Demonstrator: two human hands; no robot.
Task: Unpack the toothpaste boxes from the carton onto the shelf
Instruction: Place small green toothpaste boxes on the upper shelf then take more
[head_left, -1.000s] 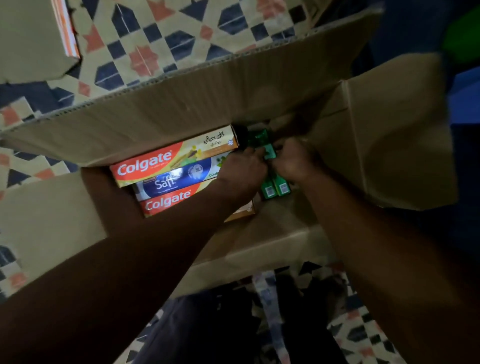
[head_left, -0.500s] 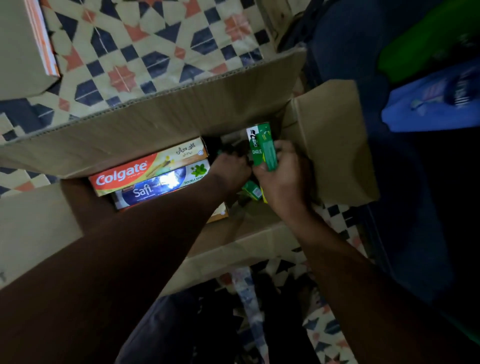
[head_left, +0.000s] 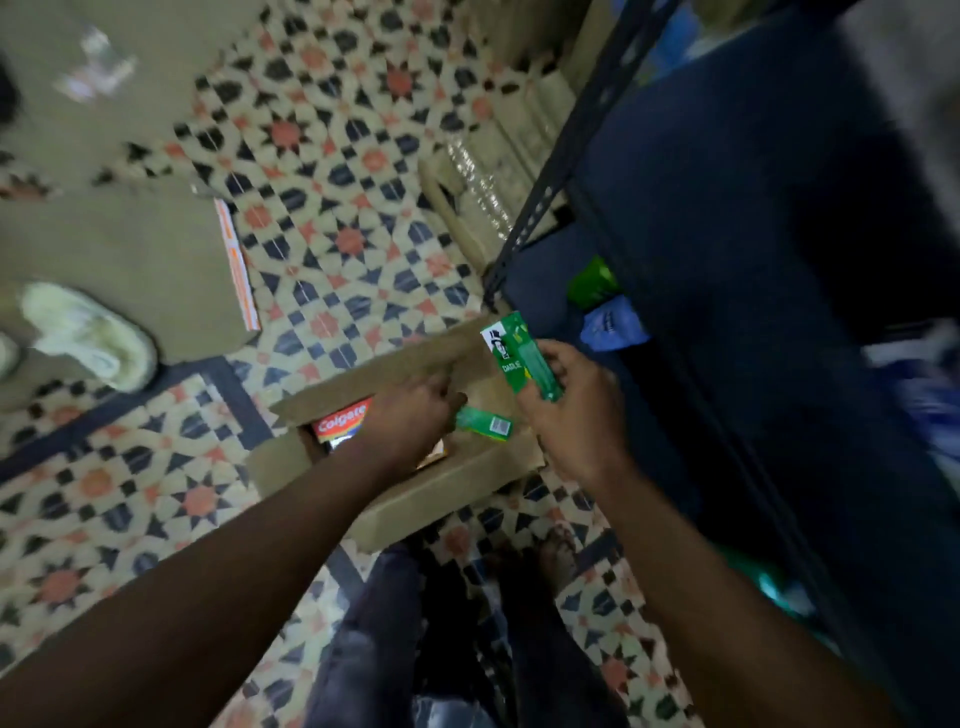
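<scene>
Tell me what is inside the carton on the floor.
A red Colgate box shows inside the carton. The left hand, gripping a green box, and its forearm hide the rest. The right hand holds a Darlie box above the carton.

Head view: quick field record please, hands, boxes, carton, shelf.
left hand: holds second green box by one end, over carton
right hand: grips Darlie box, held up between carton and shelf
carton: open, on tiled floor
Colgate box: lying inside carton
shelf: at right, dark; contents too blurred to name
</scene>
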